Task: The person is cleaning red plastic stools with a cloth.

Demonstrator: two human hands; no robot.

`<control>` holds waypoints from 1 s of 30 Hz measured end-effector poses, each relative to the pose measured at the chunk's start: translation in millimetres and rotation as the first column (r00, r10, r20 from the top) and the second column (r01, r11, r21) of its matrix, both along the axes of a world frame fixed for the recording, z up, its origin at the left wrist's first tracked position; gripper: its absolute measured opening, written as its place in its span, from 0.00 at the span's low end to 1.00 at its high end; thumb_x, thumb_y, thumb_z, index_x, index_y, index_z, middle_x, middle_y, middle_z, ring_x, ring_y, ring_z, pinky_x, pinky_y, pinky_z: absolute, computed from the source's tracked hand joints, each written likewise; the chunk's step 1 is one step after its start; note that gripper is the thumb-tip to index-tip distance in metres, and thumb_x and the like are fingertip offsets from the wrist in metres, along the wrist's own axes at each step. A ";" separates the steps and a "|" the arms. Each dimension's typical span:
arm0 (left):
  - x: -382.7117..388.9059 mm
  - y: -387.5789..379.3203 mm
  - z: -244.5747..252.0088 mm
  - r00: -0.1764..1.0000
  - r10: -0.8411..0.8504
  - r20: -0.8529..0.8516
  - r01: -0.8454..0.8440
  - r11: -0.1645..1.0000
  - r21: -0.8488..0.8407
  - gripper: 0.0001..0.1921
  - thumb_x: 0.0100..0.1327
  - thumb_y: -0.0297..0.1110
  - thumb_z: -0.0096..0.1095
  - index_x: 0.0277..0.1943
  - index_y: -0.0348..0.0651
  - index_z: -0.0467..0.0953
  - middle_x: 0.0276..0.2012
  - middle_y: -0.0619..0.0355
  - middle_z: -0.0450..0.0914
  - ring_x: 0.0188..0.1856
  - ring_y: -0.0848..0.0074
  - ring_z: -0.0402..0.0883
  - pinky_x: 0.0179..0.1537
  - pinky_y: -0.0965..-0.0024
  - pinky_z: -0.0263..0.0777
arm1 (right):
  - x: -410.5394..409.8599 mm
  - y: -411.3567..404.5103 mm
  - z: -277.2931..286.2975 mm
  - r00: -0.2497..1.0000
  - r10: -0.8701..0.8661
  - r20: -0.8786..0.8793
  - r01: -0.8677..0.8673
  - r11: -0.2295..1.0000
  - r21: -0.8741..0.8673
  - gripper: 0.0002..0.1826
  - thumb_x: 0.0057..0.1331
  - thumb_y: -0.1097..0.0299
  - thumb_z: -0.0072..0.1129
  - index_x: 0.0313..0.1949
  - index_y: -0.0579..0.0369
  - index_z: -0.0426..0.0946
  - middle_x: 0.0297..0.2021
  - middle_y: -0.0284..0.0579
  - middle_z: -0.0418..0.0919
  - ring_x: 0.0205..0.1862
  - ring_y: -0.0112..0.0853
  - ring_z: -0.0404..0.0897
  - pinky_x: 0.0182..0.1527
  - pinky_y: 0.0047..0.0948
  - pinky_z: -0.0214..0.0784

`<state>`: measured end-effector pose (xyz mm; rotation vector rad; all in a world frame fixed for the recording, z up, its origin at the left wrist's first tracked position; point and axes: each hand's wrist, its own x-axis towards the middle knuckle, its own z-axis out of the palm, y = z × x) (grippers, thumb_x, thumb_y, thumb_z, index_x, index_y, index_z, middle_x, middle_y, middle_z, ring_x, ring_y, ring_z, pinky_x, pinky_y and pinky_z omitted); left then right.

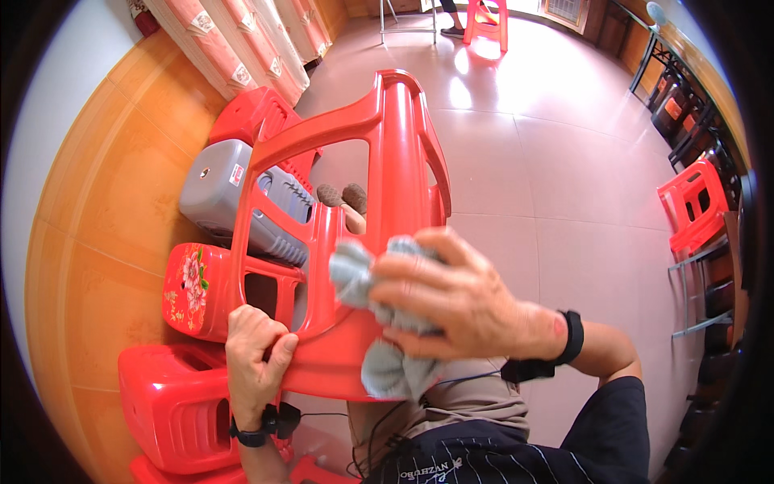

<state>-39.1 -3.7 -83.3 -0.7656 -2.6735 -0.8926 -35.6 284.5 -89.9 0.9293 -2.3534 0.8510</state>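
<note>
A red plastic stool (396,157) lies tipped over in front of me, its open legs and side frames turned up and away. Around its near left edge my left hand (257,351) is closed, thumb on top. My right hand (447,296) grips a crumpled grey-green cloth (393,363) and presses it against or just over the stool's near part. Blur softens the fingers and cloth. The hand and cloth hide part of the surface beneath.
Along the tiled wall (109,290) at left stand a grey stool (214,181), a flower-printed red stool (190,290) and more red stools (169,405). Another red stool (695,206) is at right, near dark jars (671,103). A person's foot (452,32) shows at the far end.
</note>
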 end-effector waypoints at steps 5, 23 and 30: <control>-10.9 -1.2 -0.8 0.999 -0.053 0.004 0.052 0.998 0.031 0.16 0.62 0.42 0.62 0.27 0.38 0.73 0.25 0.54 0.65 0.34 0.61 0.65 0.45 0.59 0.62 | -2.5 -1.3 -8.3 0.999 0.000 -0.045 0.000 1.000 0.002 0.18 0.51 0.64 0.68 0.43 0.44 0.78 0.47 0.33 0.77 0.48 0.39 0.72 0.51 0.37 0.70; 15.5 -19.2 -9.1 0.984 -0.136 -0.119 0.134 0.991 -0.024 0.15 0.59 0.43 0.64 0.28 0.39 0.74 0.26 0.56 0.68 0.35 0.59 0.69 0.46 0.56 0.64 | -181.3 67.2 7.2 0.775 -0.629 -0.051 0.624 0.776 -0.085 0.17 0.66 0.54 0.54 0.48 0.47 0.81 0.51 0.46 0.74 0.57 0.45 0.71 0.58 0.45 0.66; 7.7 -18.4 -11.0 0.995 -0.073 -0.072 0.074 0.997 0.013 0.14 0.60 0.41 0.63 0.28 0.39 0.74 0.27 0.55 0.68 0.38 0.59 0.69 0.48 0.56 0.64 | -132.5 47.1 -27.5 0.790 -0.602 0.115 0.610 0.791 -0.053 0.26 0.69 0.52 0.50 0.54 0.64 0.72 0.53 0.57 0.71 0.55 0.54 0.72 0.57 0.49 0.66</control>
